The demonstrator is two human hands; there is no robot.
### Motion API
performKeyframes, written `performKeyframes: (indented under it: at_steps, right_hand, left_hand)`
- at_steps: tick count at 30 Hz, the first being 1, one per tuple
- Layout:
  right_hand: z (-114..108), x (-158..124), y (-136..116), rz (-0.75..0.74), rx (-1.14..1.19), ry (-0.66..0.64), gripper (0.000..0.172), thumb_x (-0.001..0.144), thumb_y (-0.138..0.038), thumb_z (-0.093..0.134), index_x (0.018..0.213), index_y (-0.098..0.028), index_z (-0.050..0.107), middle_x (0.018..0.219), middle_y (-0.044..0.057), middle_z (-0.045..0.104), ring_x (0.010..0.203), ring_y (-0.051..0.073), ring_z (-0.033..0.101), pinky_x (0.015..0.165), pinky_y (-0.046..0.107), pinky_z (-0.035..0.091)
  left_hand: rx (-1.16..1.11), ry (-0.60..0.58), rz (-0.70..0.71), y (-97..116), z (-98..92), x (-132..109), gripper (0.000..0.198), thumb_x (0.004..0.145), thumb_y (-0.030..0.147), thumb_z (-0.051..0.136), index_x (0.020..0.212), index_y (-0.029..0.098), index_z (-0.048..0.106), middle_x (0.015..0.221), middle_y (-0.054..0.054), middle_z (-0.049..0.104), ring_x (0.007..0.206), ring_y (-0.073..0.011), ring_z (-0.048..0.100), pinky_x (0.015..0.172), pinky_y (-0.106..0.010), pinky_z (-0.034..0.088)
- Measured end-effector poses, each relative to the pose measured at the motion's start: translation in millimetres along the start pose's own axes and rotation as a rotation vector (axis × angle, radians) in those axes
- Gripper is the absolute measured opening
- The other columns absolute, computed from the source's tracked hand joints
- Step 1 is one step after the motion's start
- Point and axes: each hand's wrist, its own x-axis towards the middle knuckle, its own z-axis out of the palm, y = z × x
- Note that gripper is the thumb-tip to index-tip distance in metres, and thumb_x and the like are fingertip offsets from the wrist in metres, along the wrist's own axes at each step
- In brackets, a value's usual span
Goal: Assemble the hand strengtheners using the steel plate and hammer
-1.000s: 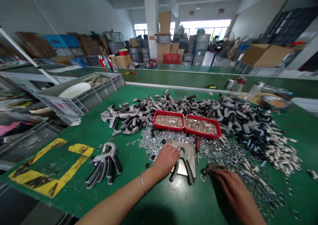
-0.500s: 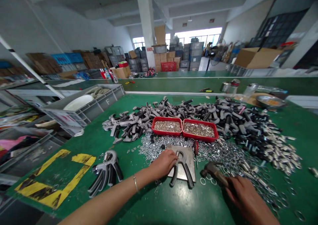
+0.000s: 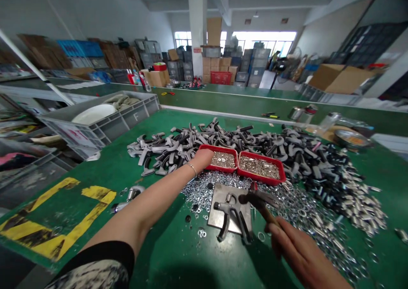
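My left hand (image 3: 203,158) reaches over the left end of a red tray (image 3: 219,169) of small metal parts; its fingers are hidden behind the hand. A hammer (image 3: 264,210) is in my closed right hand (image 3: 291,242), its head raised close to the right side of a grey-and-black hand grip strengthener (image 3: 227,208). That strengthener lies on a square metal plate (image 3: 216,221), handles towards me, with a spring at its top. Beside the first tray sits a second red tray (image 3: 282,176) of small metal pins. Another spring grip (image 3: 135,192) is partly covered by my left forearm.
A heap of grey-and-black handles (image 3: 168,146) lies behind the trays. Loose metal rings (image 3: 299,202) spread around the plate, with springs (image 3: 360,208) at the right. A grey crate (image 3: 127,121) stands at the left, and yellow tape (image 3: 84,227) marks the green table.
My left hand has left the strengthener and moved up to the left red tray. The hammer in my right hand has moved left, up to the strengthener.
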Motion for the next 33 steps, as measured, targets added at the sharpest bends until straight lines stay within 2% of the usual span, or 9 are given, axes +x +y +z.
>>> performKeyframes:
  at_steps: [3, 7, 9, 11, 13, 17, 21, 27, 33]
  right_hand:
    - [10.7, 21.6, -3.3, -0.043, -0.056, 0.055, 0.039, 0.096, -0.057, 0.033, 0.089, -0.027, 0.057, 0.075, 0.005, 0.068, 0.067, 0.023, 0.064, 0.064, 0.032, 0.047]
    - [20.0, 34.9, 10.2, 0.011, -0.038, -0.103, 0.041, 0.096, -0.056, 0.032, 0.083, -0.026, 0.055, 0.072, 0.004, 0.066, 0.064, 0.022, 0.062, 0.061, 0.03, 0.047]
    - [20.4, 33.3, 15.8, 0.022, -0.005, -0.066, 0.042, 0.098, -0.055, 0.028, 0.085, -0.026, 0.055, 0.074, 0.003, 0.066, 0.066, 0.02, 0.062, 0.063, 0.029, 0.047]
    - [20.2, 31.3, 19.5, 0.027, -0.036, -0.019, 0.04, 0.097, -0.057, 0.033, 0.09, -0.025, 0.056, 0.076, 0.004, 0.068, 0.068, 0.022, 0.063, 0.067, 0.031, 0.047]
    - [20.6, 31.1, 21.8, 0.044, -0.037, -0.064, 0.04, 0.094, -0.059, 0.038, 0.088, -0.025, 0.058, 0.075, 0.004, 0.067, 0.069, 0.022, 0.063, 0.067, 0.032, 0.047]
    - [23.9, 25.0, 25.5, 0.13, 0.26, -0.1, 0.048, 0.092, -0.065, 0.038, 0.078, -0.023, 0.056, 0.059, -0.001, 0.058, 0.054, 0.016, 0.055, 0.052, 0.026, 0.044]
    - [37.5, -1.8, 40.3, 0.341, 0.589, 0.047, 0.051, 0.087, -0.073, 0.041, 0.086, -0.024, 0.055, 0.05, -0.007, 0.051, 0.034, 0.009, 0.035, 0.034, 0.02, 0.025]
    - [73.1, -30.0, 72.0, 0.457, 0.909, 0.303, 0.049, 0.073, -0.073, 0.063, 0.091, -0.027, 0.059, 0.049, -0.006, 0.053, 0.03, 0.01, 0.039, 0.027, 0.02, 0.028]
    - [81.4, -24.1, 73.0, 0.375, 1.026, 0.236, 0.045, 0.081, -0.065, 0.062, 0.085, -0.022, 0.05, 0.046, -0.011, 0.048, 0.027, 0.001, 0.02, 0.025, 0.013, 0.021]
  left_hand:
    - [0.044, -0.031, -0.016, -0.2, 5.9, 3.2, 0.034, 0.093, 0.034, 0.06, 0.12, 0.013, 0.058, 0.12, -0.011, 0.061, 0.103, -0.0226, 0.062, 0.088, -0.043, 0.054]
    - [0.077, -0.047, -0.024, 0.2, 9.2, 5.8, 0.032, 0.093, 0.034, 0.061, 0.118, 0.013, 0.06, 0.116, -0.01, 0.062, 0.1, -0.0211, 0.064, 0.085, -0.041, 0.055]
    - [0.09, -0.023, -0.019, 1.5, 11.3, 4.0, 0.031, 0.093, 0.034, 0.061, 0.116, 0.013, 0.06, 0.115, -0.01, 0.063, 0.1, -0.0211, 0.064, 0.086, -0.041, 0.055]
    - [0.096, 0.017, -0.003, 3.4, 12.5, 0.7, 0.025, 0.093, 0.026, 0.06, 0.111, 0.009, 0.064, 0.111, -0.013, 0.066, 0.1, -0.0232, 0.064, 0.088, -0.041, 0.053]
    - [0.096, 0.065, 0.02, 4.9, 10.3, -3.2, 0.018, 0.092, 0.014, 0.057, 0.103, 0.004, 0.068, 0.105, -0.02, 0.068, 0.1, -0.0269, 0.065, 0.089, -0.041, 0.05]
    - [0.077, 0.166, 0.049, 7.0, -5.4, -15.8, 0.021, 0.09, 0.006, 0.05, 0.099, 0.005, 0.07, 0.101, -0.022, 0.069, 0.101, -0.0302, 0.065, 0.091, -0.043, 0.045]
    - [0.024, 0.239, 0.112, 22.9, -13.7, -49.5, 0.02, 0.095, 0.019, 0.05, 0.1, 0.013, 0.068, 0.104, -0.014, 0.07, 0.103, -0.0253, 0.063, 0.089, -0.036, 0.044]
    - [-0.351, 0.063, 0.312, 59.9, 19.1, -112.7, 0.016, 0.094, 0.029, 0.054, 0.095, 0.02, 0.067, 0.094, -0.002, 0.071, 0.087, -0.0184, 0.064, 0.074, -0.026, 0.046]
    - [-0.148, -0.011, 0.309, 71.5, 24.7, -107.3, 0.02, 0.094, 0.022, 0.05, 0.094, 0.017, 0.069, 0.093, -0.007, 0.069, 0.089, -0.0208, 0.065, 0.078, -0.028, 0.048]
